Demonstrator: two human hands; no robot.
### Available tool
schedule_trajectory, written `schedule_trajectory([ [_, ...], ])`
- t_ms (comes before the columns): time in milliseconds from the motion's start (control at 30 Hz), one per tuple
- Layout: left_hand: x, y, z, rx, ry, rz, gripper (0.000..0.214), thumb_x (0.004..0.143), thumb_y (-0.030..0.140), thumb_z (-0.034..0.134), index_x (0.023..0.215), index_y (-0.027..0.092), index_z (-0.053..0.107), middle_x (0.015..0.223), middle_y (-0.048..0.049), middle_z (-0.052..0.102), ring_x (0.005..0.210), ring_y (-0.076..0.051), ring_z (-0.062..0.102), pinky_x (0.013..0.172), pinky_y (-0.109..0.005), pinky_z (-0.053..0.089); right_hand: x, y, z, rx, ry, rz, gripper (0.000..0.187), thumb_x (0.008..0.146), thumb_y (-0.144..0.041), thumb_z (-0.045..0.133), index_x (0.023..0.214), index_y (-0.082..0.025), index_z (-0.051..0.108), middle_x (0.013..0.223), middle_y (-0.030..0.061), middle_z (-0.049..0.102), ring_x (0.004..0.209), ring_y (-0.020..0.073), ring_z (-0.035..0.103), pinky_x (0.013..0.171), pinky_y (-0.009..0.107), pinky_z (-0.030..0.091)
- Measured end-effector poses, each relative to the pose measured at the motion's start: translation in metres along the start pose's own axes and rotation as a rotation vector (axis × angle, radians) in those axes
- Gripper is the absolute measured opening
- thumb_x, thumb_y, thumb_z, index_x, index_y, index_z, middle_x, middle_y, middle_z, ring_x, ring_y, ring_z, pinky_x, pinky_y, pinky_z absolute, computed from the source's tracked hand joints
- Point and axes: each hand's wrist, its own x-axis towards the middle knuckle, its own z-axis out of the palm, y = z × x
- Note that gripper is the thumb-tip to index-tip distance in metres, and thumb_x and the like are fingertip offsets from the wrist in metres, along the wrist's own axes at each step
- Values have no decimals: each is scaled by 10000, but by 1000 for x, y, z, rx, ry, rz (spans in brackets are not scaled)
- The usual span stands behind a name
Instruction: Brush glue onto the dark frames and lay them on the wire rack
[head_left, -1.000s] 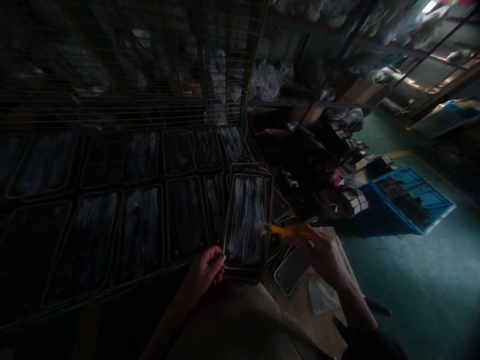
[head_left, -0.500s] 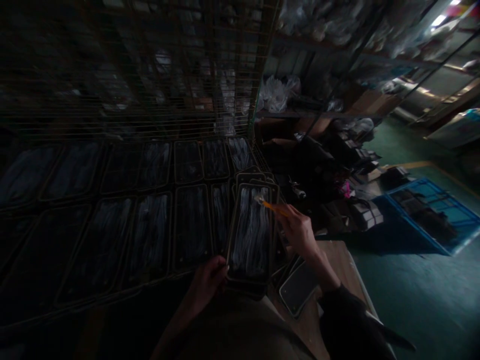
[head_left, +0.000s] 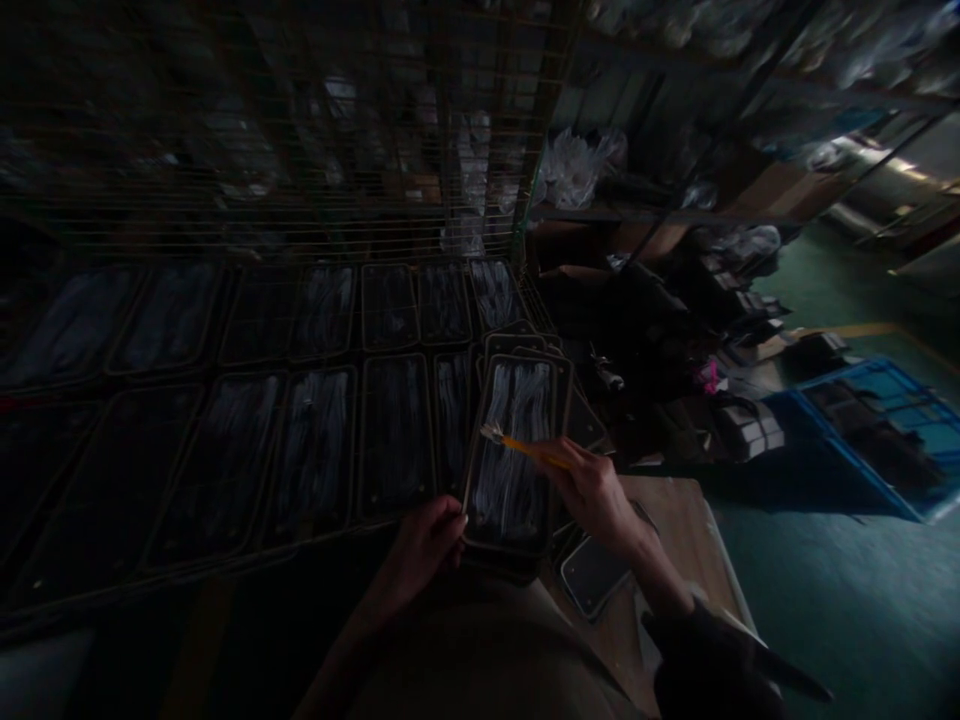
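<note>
A dark rectangular panel with rounded corners and a pale edge line lies on top of a small stack, whitish streaks running along its face. My left hand is closed on its lower left edge, with the thumb at the rim. In my right hand is a brush with an orange handle; its pale tip is over the panel's left side. Similar streaked panels lie in two rows to the left.
A wire mesh rack stands behind the rows. On the right are a wooden tabletop with more panels, a blue crate on the green floor, and shelves with plastic bags.
The brush in my right hand has moved from the panel's upper right down and left to its left side. My left hand keeps its place at the panel edge.
</note>
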Motion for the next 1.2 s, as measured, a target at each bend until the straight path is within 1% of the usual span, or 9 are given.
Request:
schedule_trajectory([
  [167,5,-4,1,-42,24,-34,254,834,420,544,883,172,562,582,36,570,478,-121,570,458,-211,415,-43,-31,-6,122,-173,115,245,984,-262,430,1166,-231,592,972,45,655,824,130,647,713,221,508],
  [300,8,-8,1,-55,-17,-9,256,855,418,519,831,165,551,562,35,557,466,-111,565,439,-198,404,-65,-38,-14,230,-177,214,239,981,-294,430,1120,-210,606,848,27,683,736,132,661,657,219,523],
  [467,6,-1,2,-192,-17,-3,294,816,446,585,884,166,524,794,-15,620,659,-189,696,490,-237,491,-76,-20,-16,267,238,397,251,967,-345,466,1136,-212,595,778,6,700,704,147,682,668,242,556],
  [567,1,10,2,-335,-106,-56,339,812,426,606,1011,161,535,862,-41,658,678,-193,697,570,-283,535,-69,-3,-7,187,573,388,287,955,-341,489,1201,-225,583,870,26,709,754,163,694,723,288,574],
  [633,-2,20,0,-424,-129,-50,387,796,386,635,1098,162,541,881,-47,672,655,-174,675,584,-284,528,-61,9,3,106,657,341,309,957,-328,481,1234,-227,574,912,39,711,788,173,698,750,314,580],
  [800,-2,39,-7,-563,-168,36,270,818,336,600,1029,168,597,595,14,583,515,-119,552,492,-222,406,-46,40,37,-39,652,261,352,967,-287,423,1290,-208,539,995,68,719,896,193,697,813,350,582],
  [933,5,40,-17,-606,-193,80,251,816,346,599,1014,193,613,607,28,542,502,-99,506,489,-225,369,-41,54,61,-115,659,212,368,963,-233,366,1288,-208,536,1058,80,710,958,195,686,876,374,569],
  [1067,15,45,-28,-663,-183,149,438,739,466,665,1089,209,611,647,29,544,462,-82,457,468,-243,357,-38,55,66,-231,564,200,337,920,-206,428,1214,-242,587,1236,99,639,1094,223,635,895,380,558],
  [1200,23,72,-50,-792,-187,236,461,669,399,744,1068,201,624,652,35,559,421,-58,446,424,-226,330,-39,55,61,-344,442,200,448,882,-184,424,1303,-294,528,1306,86,600,1143,262,609,879,437,568],
])
